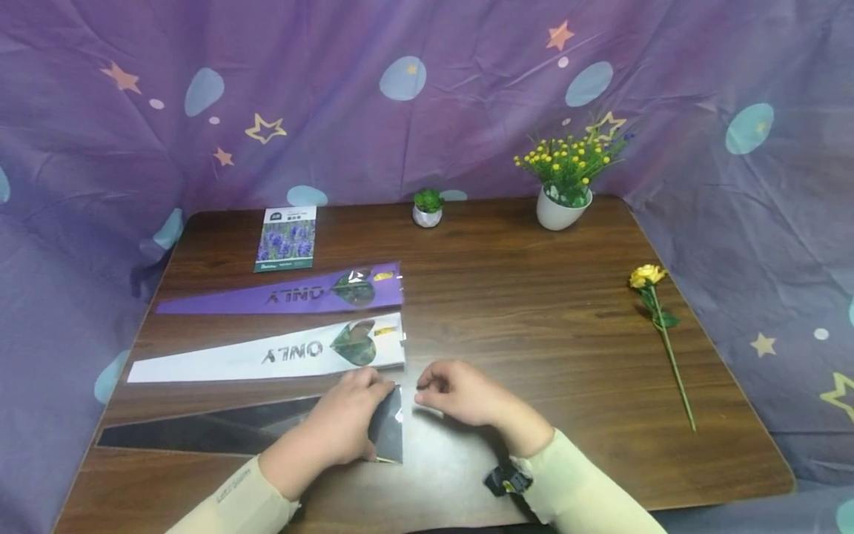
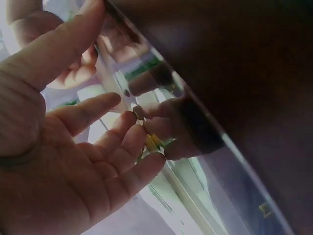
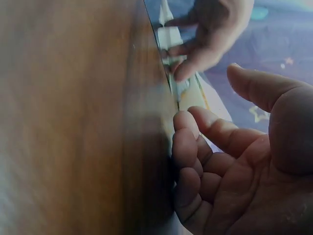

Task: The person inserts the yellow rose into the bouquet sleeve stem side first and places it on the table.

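left hand (image 1: 343, 423) spread over a black sleeve (image 1: 200, 432), right hand (image 1: 467, 393) kinda loosely curled just beside it, yellow flowers (image 1: 567, 157) in a white pot (image 1: 563, 211), lil succulent (image 1: 428, 199) in a smaller pot (image 1: 428, 216)

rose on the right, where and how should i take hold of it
Probably pinch the rose by its bare lower stem, with the right hand coming from above and the left. The stem is thin, straight and lies flat, its lower end pointing toward you; the leaves and bloom sit farther up, so this grip should spare them.
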The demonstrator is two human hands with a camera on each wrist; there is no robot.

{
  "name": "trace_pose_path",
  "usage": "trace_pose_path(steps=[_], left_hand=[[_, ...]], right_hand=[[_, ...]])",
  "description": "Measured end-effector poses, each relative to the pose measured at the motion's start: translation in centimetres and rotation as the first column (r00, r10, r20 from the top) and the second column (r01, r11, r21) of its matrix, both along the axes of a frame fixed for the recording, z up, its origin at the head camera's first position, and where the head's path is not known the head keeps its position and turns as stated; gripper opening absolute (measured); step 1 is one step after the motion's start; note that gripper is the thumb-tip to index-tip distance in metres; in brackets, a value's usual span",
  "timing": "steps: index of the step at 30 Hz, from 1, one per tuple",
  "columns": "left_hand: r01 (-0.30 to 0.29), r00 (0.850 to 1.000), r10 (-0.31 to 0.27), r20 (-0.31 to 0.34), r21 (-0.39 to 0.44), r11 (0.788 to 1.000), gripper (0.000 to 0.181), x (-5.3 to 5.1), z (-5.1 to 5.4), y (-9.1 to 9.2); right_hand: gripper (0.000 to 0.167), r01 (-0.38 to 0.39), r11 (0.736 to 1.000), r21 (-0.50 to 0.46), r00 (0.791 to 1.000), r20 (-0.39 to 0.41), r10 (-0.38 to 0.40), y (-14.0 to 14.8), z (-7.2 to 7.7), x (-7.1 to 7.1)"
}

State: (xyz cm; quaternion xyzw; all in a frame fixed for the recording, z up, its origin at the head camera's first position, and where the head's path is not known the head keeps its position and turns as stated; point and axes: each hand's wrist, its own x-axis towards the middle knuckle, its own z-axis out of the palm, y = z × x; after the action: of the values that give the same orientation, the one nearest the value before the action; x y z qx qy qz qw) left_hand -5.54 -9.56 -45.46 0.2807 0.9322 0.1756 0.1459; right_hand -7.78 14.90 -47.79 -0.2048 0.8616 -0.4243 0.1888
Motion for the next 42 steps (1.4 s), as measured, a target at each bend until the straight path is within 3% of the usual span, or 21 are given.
trace_pose_path(steps=[7, 14, 23, 26, 29, 33, 36, 42], left_hand=[[-0.015, 0.999, 0.015, -0.035, 0.010, 1.000, 0.089, -0.2, -0.5, 0.2], [-0.031, 0.999, 0.032, -0.035, 0.035, 0.999, 0.083, -0.2, -0.3, 0.3], [-0.041, 0.999, 0.041, 0.002, 0.087, 0.995, 0.081, -0.1, 0.3, 0.4], [-0.052, 0.998, 0.059, -0.040, 0.153, 0.987, 0.073, -0.3, 1.0, 0.4], [-0.043, 0.985, 0.083, -0.150, 0.253, 0.966, 0.056, -0.6, 1.7, 0.5], [-0.061, 0.948, 0.160, -0.274, 0.339, 0.939, 0.031, -1.0, 2.1, 0.9], [-0.111, 0.931, 0.218, -0.291, 0.345, 0.932, 0.024, -1.1, 2.1, 1.3], [-0.209, 0.924, 0.289, -0.249, 0.304, 0.929, 0.037, -1.5, 2.3, 2.1]], right_hand=[[0.017, -0.061, 0.995, 0.079, 0.996, -0.064, 0.066, -1.5, -0.2, 1.3], [0.014, -0.052, 0.995, 0.089, 0.994, -0.089, 0.060, -3.0, -0.4, 2.0], [0.022, -0.020, 0.993, -0.117, 0.997, 0.076, 0.029, -2.8, -0.6, 1.5], [0.018, -0.011, 0.986, -0.166, 0.996, 0.090, 0.026, -2.2, -0.2, 1.4], [0.017, 0.009, 0.976, -0.215, 0.997, 0.080, 0.008, -1.7, 0.5, 1.2], [0.017, 0.037, 0.964, -0.262, 0.998, 0.062, -0.022, -1.3, 1.5, 0.8], [0.015, 0.054, 0.959, -0.278, 0.998, 0.057, -0.040, -1.4, 2.0, 0.6], [0.014, 0.084, 0.945, -0.317, 0.995, 0.085, -0.060, -1.9, 2.1, 0.7]])
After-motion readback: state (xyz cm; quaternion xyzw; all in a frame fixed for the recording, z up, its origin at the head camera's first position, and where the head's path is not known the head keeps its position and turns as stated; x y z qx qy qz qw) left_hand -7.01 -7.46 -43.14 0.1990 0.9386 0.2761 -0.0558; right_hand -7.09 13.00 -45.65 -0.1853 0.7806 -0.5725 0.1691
